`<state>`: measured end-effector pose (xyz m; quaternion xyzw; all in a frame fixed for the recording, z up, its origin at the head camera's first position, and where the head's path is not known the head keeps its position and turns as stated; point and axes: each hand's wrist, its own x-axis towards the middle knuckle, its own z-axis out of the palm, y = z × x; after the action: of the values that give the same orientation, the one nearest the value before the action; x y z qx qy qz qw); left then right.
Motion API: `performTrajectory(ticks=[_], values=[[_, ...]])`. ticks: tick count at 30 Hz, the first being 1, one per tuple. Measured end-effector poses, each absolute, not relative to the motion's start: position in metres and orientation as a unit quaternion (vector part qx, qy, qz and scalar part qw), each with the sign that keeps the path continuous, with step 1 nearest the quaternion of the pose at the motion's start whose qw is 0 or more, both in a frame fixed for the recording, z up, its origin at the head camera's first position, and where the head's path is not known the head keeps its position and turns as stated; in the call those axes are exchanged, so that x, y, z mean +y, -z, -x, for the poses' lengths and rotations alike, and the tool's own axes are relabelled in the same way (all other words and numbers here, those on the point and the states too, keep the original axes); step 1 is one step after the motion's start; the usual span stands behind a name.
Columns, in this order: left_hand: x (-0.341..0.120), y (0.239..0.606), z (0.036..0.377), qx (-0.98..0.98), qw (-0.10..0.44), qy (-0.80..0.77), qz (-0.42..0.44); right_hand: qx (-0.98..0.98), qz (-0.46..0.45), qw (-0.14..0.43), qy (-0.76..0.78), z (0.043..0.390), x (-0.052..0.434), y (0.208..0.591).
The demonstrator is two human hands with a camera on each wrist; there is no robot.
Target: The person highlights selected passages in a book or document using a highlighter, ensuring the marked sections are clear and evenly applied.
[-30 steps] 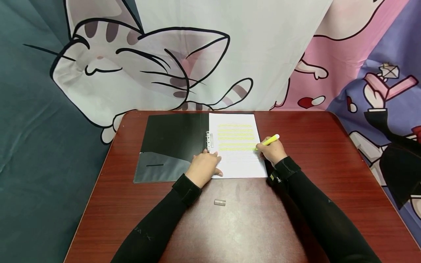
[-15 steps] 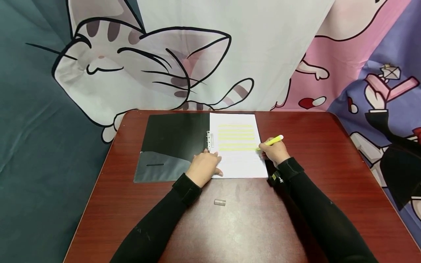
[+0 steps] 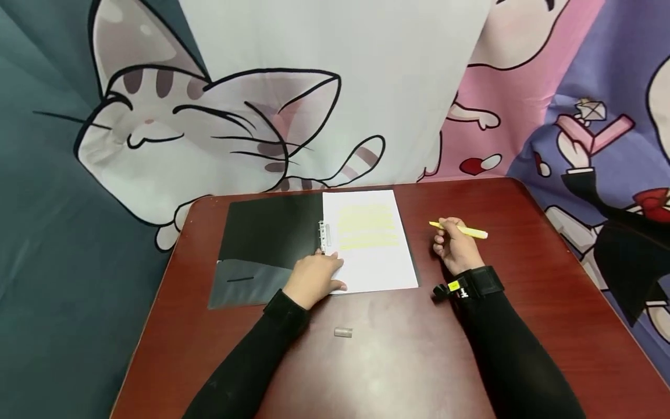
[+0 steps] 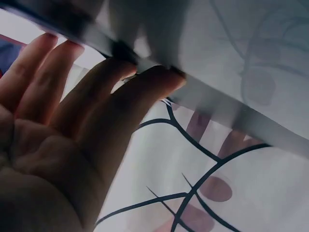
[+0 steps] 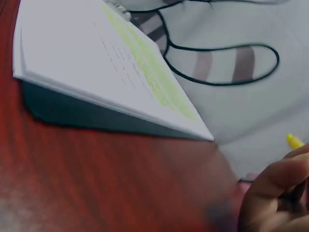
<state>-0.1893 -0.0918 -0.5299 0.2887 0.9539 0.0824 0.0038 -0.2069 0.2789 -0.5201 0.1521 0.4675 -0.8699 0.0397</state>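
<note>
On the far left of the red-brown table (image 3: 523,326) sits the open black folder (image 3: 267,244), its cover flat with a clear pocket at the near corner; the metal clip (image 3: 323,235) runs down the spine; next along is the stack of white paper (image 3: 374,265) clamped on the folder's right half, with yellow highlighted lines across its upper part. The left hand (image 3: 313,279) rests flat on the bottom-left corner of the paper, fingers straight and relaxed, touching the sheet right by the spine, gripping nothing; a small grey cap (image 3: 342,332) lies on the table in front of the folder, between the two black sleeves. To the right, off the paper's edge and above bare wood, the right hand (image 3: 456,247) pinches a yellow highlighter (image 3: 460,230) in curled fingers; the pen lies nearly level, tip pointing left toward the page, not touching it; cartoon-cat fabric (image 3: 209,134) hangs behind the table.
</note>
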Motion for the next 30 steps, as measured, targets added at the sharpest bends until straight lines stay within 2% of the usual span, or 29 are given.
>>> performTrajectory(ticks=[4,7,11,17,24,30], values=[[-0.095,0.515,0.174,0.967,0.04,-0.09,-0.234,0.354,-0.147,0.042,0.923,0.212,0.276,0.54],[-0.088,0.51,0.166,0.974,0.033,-0.055,-0.216,0.288,-0.149,0.026,0.945,0.213,0.273,0.546],[-0.066,0.508,0.16,0.964,0.022,-0.034,-0.264,0.269,-0.135,0.005,0.954,0.21,0.271,0.548],[-0.039,0.513,0.155,0.94,0.075,-0.061,-0.328,0.314,-0.127,0.0,0.941,0.202,0.275,0.55],[-0.029,0.519,0.161,0.931,0.018,0.01,-0.365,0.331,-0.107,-0.004,0.937,0.205,0.285,0.551],[-0.031,0.521,0.163,0.913,0.02,0.069,-0.401,0.346,-0.106,0.0,0.932,0.207,0.284,0.55]])
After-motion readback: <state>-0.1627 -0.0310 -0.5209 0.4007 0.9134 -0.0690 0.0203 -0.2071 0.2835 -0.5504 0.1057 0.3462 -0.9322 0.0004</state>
